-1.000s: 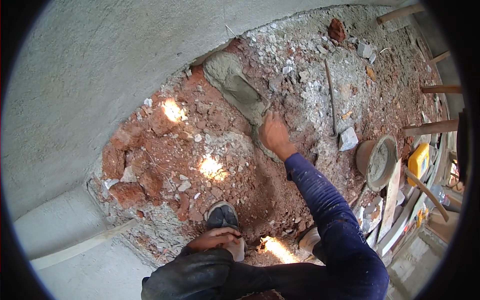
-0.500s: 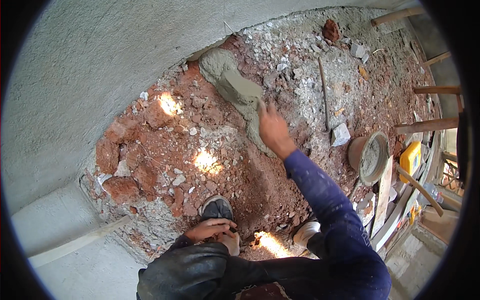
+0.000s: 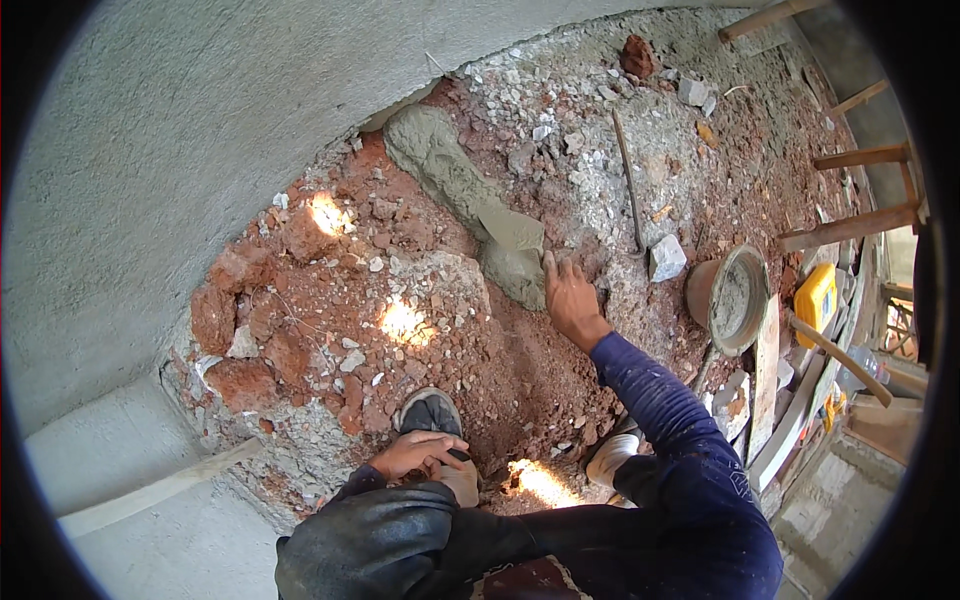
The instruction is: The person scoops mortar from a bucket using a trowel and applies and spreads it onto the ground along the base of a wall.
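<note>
My right hand (image 3: 575, 302) is closed around the handle of a trowel, which its fingers hide. The trowel's smooth blade (image 3: 511, 229), coated grey, lies against a strip of wet mortar (image 3: 440, 165). That strip runs over the red soil from the foot of the wall towards my hand. My left hand (image 3: 412, 455) rests near my ankle, just behind a dark shoe (image 3: 431, 412). Its fingers are stretched out and nothing shows in them.
A plastered wall (image 3: 200, 150) rises at the left. Right of the mortar lie a metal rod (image 3: 629, 185), a white block (image 3: 667, 258) and a bucket (image 3: 740, 302) with mortar inside. Beyond are a yellow container (image 3: 816, 303) and wooden poles (image 3: 850, 230). Broken soil clods (image 3: 243, 385) lie left.
My right hand and the trowel have moved nearer and slightly right along the mortar, leaving its far part uncovered and flattened. My left hand stays by my ankle. The view has shifted slightly.
</note>
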`<state>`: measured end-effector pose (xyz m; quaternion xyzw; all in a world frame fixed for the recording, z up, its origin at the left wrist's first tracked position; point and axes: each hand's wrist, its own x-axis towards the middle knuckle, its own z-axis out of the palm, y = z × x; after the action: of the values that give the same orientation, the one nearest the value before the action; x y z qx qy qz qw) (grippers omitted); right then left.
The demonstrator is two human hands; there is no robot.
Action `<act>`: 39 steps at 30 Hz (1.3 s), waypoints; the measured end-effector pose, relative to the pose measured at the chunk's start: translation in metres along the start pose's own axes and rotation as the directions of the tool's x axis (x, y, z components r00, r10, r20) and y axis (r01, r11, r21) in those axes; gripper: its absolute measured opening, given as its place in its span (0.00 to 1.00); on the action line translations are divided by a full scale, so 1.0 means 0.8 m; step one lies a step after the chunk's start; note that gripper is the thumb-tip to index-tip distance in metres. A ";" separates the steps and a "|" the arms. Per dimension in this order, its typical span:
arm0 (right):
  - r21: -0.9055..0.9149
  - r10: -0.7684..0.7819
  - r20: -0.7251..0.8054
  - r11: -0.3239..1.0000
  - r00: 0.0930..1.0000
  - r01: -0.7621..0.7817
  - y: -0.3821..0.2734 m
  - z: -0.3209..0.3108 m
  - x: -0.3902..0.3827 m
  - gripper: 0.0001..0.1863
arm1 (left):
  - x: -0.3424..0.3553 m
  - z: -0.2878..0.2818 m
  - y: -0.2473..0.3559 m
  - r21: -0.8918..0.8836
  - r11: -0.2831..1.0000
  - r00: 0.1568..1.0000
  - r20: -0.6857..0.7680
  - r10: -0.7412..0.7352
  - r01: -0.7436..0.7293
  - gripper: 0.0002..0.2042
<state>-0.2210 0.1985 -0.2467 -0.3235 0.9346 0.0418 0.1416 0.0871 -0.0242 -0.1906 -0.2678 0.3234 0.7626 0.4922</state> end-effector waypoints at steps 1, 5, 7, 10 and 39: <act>0.032 -0.010 -0.018 0.999 1.000 0.011 0.001 0.001 -0.003 0.31 | 0.000 0.000 0.000 -0.003 1.000 1.000 0.027 -0.004 0.004 0.23; 0.152 -0.029 0.046 0.988 0.998 0.022 0.012 -0.021 -0.013 0.32 | -0.008 0.007 0.004 0.020 1.000 1.000 0.030 -0.004 0.004 0.24; 0.229 -0.017 0.111 0.973 0.994 -0.009 0.030 -0.053 -0.022 0.31 | -0.020 0.018 0.018 0.242 0.963 0.989 0.118 0.090 -0.116 0.25; 0.640 -0.184 0.000 0.755 0.983 0.141 0.101 -0.128 -0.055 0.23 | -0.040 0.044 0.077 0.500 0.860 0.979 0.204 -0.005 -0.100 0.26; 0.313 0.547 0.197 0.751 0.814 -0.581 0.456 -0.083 -0.377 0.16 | 0.496 0.487 0.356 0.724 0.484 0.793 0.142 0.593 -0.491 0.24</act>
<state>-0.2356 0.6529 -0.1004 0.0074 0.9722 -0.0737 0.2223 -0.3586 0.4123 -0.1617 0.0196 0.6972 0.6645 0.2683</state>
